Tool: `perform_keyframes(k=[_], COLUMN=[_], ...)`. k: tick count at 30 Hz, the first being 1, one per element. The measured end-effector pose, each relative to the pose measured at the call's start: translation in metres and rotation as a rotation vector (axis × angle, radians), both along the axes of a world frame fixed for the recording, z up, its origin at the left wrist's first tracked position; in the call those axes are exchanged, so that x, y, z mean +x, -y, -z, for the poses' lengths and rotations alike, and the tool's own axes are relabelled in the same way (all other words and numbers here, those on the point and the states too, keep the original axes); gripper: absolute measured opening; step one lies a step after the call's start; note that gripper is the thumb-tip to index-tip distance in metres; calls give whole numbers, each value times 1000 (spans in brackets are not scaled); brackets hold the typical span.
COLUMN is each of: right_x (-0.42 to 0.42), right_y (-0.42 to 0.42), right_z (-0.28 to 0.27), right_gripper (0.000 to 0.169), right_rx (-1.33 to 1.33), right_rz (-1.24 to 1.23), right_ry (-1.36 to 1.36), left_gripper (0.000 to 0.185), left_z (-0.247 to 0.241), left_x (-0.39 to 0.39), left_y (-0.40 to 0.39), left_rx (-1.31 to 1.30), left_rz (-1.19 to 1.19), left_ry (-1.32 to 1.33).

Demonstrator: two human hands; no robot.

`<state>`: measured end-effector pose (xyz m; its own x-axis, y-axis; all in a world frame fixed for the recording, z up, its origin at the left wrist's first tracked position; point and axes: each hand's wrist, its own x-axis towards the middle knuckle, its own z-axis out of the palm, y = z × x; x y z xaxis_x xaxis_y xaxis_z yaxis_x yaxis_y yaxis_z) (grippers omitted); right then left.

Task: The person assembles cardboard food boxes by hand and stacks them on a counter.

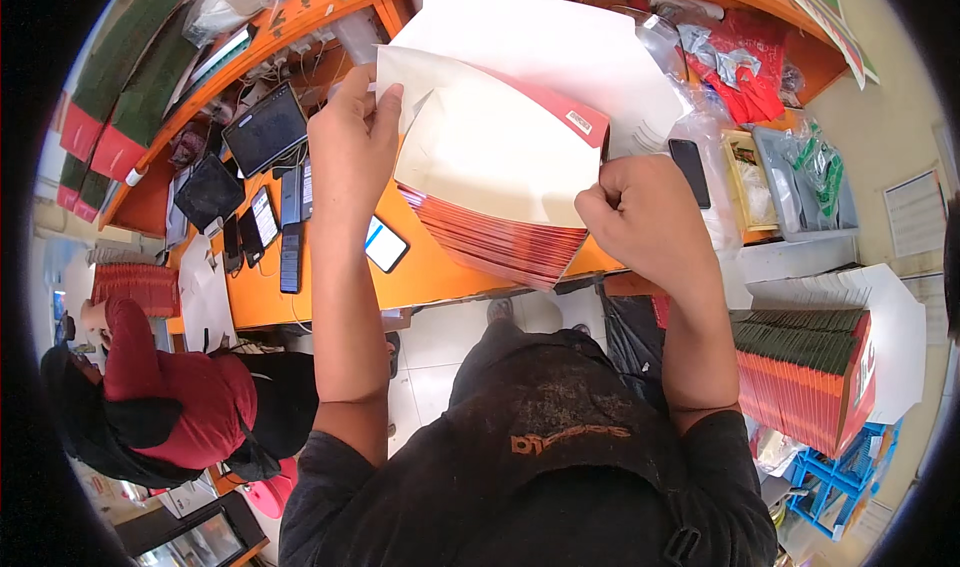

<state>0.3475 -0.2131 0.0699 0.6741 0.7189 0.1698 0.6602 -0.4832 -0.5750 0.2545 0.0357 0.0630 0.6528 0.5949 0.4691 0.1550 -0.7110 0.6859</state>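
Observation:
A stack of red-and-orange printed paperboard pieces lies on the orange desk before me, its layered edges facing my body. On top is a cream paperboard sheet, curved, with a red printed flap behind it. My left hand pinches the sheet's far left corner between thumb and fingers. At the near right corner my right hand is curled, thumb and bent forefinger against the sheet's edge; its fingertips are partly hidden. A large white sheet spreads behind the stack.
Several phones lie left, one lit phone beside the stack. A dark phone and grey plastic tray are right. Another printed stack stands near my right elbow, above a blue rack. A person works at left.

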Motion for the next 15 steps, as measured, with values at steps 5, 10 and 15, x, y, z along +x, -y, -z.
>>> perform_keyframes(k=[5,10,15], right_x=[4,3,-8], right_y=[3,4,5], right_z=[7,10,-6], right_gripper=[26,19,35], right_rx=[90,76,302], right_rz=[-22,20,143], right_ry=[-7,-36,207], left_gripper=[22,30,37], left_z=[1,8,7], left_x=[-9,-18,-18], left_y=[5,8,15], left_rx=[-62,-145,-52], left_rz=[27,20,116], left_ry=[-108,-182,15])
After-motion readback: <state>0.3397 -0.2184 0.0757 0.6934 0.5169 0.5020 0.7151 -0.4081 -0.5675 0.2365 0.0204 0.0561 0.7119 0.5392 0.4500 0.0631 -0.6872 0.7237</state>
